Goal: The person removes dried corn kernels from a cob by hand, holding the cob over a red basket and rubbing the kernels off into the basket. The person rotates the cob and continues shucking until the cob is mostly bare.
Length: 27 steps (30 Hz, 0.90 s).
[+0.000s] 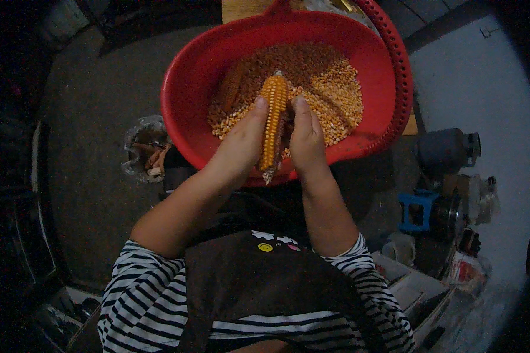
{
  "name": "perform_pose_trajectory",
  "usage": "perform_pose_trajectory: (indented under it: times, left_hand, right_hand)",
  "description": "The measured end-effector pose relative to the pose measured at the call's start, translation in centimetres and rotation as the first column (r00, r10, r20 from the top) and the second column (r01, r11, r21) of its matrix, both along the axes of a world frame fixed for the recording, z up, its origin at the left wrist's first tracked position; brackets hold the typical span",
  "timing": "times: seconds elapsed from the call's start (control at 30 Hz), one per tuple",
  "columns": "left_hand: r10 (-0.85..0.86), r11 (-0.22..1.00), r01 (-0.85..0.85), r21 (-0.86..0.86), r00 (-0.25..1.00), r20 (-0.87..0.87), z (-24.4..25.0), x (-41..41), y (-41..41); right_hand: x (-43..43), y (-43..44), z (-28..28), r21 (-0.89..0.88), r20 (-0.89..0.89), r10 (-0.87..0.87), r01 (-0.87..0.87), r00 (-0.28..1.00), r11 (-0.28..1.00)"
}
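Note:
A dried yellow corn cob (pixel 274 119) stands nearly upright in the picture between my two hands, over a red plastic basin (pixel 194 66). Some rows are bare along its right side. My left hand (pixel 243 137) is closed on its left side, thumb near the upper half. My right hand (pixel 307 134) is beside the cob's right side, thumb up; whether it touches the cob is hard to tell, as its fingers are partly hidden. Loose corn kernels (pixel 340 95) cover the basin's bottom, the far part in shadow. Another cob (pixel 232 90) seems to lie at the left among them.
A clear plastic bag with bare cobs (pixel 152 156) is on the floor left of the basin. To the right are a grey gas cylinder (pixel 441 150), a blue plastic object (pixel 417 212) and open boxes (pixel 406 287). A wooden surface (pixel 243 9) shows behind the basin.

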<state>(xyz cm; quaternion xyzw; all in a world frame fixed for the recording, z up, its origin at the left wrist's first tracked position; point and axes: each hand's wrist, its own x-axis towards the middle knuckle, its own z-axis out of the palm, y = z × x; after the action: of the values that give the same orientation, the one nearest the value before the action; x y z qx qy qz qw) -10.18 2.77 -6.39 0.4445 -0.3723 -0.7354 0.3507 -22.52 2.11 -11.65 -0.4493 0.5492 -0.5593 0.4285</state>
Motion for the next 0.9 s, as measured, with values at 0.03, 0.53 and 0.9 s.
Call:
perform_pose_trajectory:
  times: [0.03,0.53,0.9]
  left_hand:
    - [-0.011,1.000,0.011,0.017,1.000,0.014,0.1,0.0,0.0]
    - [-0.045,0.963,0.039,-0.266,0.999,-0.018,-0.6,-0.3,0.3]
    - [-0.059,0.978,0.058,-0.200,0.998,0.000,-0.6,-0.1,0.4]
  right_hand:
    - [0.0,0.1,0.3,0.000,-0.034,0.030,-0.030,0.999,1.000]
    - [0.7,0.7,2.2,-0.125,-0.465,-0.069,0.012,0.882,0.992]
    - [0.4,1.0,2.4,-0.131,-0.164,-0.074,0.052,0.984,0.990]
